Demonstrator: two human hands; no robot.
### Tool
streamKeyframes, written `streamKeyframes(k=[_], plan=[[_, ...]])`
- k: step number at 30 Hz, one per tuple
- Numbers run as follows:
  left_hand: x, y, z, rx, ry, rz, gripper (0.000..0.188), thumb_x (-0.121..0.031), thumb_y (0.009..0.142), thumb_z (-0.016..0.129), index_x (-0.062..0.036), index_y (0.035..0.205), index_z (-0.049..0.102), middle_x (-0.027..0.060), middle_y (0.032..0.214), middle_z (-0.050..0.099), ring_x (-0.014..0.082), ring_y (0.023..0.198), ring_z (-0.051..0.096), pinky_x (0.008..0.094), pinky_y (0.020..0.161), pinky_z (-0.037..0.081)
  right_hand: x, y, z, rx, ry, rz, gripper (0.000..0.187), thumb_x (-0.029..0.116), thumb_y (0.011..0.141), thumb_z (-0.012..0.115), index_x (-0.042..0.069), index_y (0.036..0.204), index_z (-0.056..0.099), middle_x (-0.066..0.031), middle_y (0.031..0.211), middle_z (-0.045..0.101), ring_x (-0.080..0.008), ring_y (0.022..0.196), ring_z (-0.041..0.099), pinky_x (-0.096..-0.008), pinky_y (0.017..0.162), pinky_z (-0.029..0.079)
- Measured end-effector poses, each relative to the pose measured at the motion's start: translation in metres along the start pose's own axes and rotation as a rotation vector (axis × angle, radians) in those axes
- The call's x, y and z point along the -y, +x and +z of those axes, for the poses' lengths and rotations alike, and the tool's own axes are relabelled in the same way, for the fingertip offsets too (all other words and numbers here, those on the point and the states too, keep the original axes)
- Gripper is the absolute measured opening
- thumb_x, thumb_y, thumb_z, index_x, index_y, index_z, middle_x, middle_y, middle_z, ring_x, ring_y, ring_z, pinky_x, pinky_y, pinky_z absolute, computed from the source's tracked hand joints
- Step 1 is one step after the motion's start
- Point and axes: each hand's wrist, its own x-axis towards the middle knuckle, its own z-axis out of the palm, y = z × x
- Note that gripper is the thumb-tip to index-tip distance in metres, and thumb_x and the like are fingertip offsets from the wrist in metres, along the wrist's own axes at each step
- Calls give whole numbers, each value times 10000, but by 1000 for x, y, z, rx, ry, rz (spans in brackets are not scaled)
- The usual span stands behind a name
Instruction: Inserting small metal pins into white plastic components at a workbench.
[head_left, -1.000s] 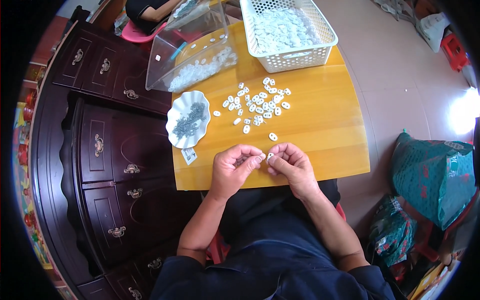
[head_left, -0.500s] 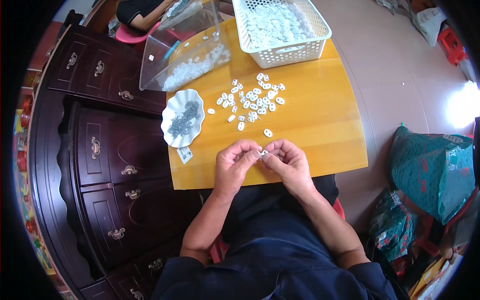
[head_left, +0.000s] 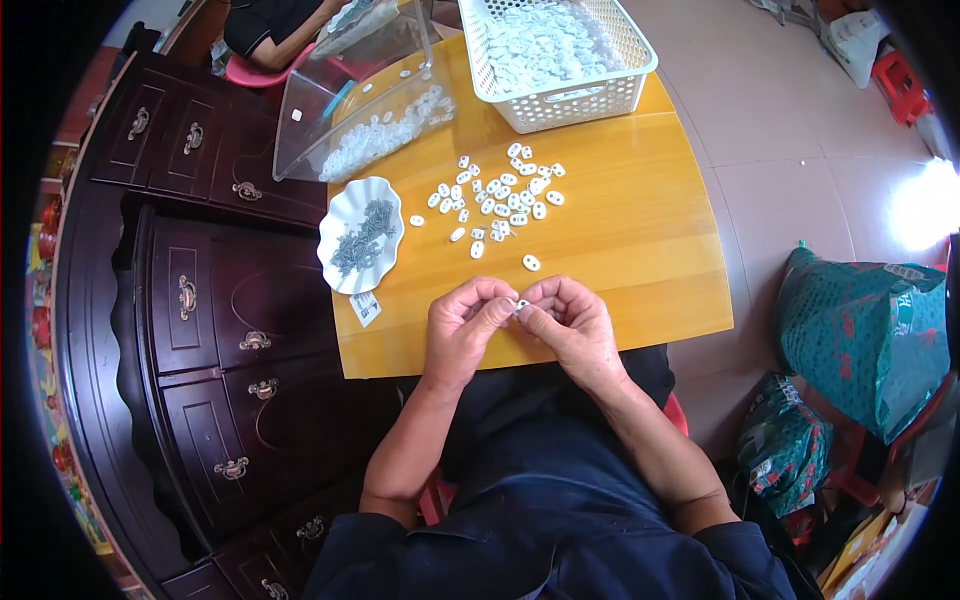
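Fingers [head_left: 497, 312] of left hand [head_left: 462, 325] and right hand [head_left: 570, 322] pinch one small white piece [head_left: 520, 304] together above the surface's [head_left: 640, 250] near edge.

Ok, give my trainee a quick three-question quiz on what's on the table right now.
1. True or false: the left hand and right hand pinch one small white piece between their fingertips.
2. What lies in the scalloped white dish?
A. small grey metal parts
B. white plastic pieces
C. nothing
3. Fill in: the white mesh basket stands at the table's ____ edge, beyond the loose white pieces.

Key: 1 true; 2 A; 3 far.
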Motion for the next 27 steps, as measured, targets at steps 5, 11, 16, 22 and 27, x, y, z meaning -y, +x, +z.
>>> streamKeyframes(k=[5,11,16,22,27], plan=[[0,1,-4,10,65,-10,103,-97,991,707,5,1008,713,-6,884,691,55,781,595,212,730,505,1,0,-2,7,-44,1,110,37,987,671,-18,1076,636,-47,935,727,-69,860,680,-213,785,536],[-4,1,-7,27,108,-8,110,-110,987,716,0,993,715,-25,871,680,34,765,569,197,697,471,1,1,-3,-12,-79,11,119,46,976,691,-10,1070,643,-21,909,714,-40,819,646,-202,755,522],[-5,2,-9,46,170,16,105,-100,985,717,4,989,712,-24,869,674,30,764,564,195,690,465,2,0,-1,-17,-96,8,113,37,969,701,-2,1063,653,-6,896,711,-34,800,634,-195,745,512],[-14,3,-10,73,305,86,74,-50,975,703,22,958,697,13,894,688,53,780,604,218,713,494,-2,-1,-1,-43,-243,-68,121,55,956,718,-17,1047,685,-25,868,727,-47,773,659,-211,703,535],[-22,4,-4,78,432,120,46,-17,962,696,23,939,692,7,850,686,47,751,605,223,681,497,1,-3,2,-106,-452,-201,117,56,920,740,-20,1007,720,-49,814,746,-61,737,683,-233,672,549]])
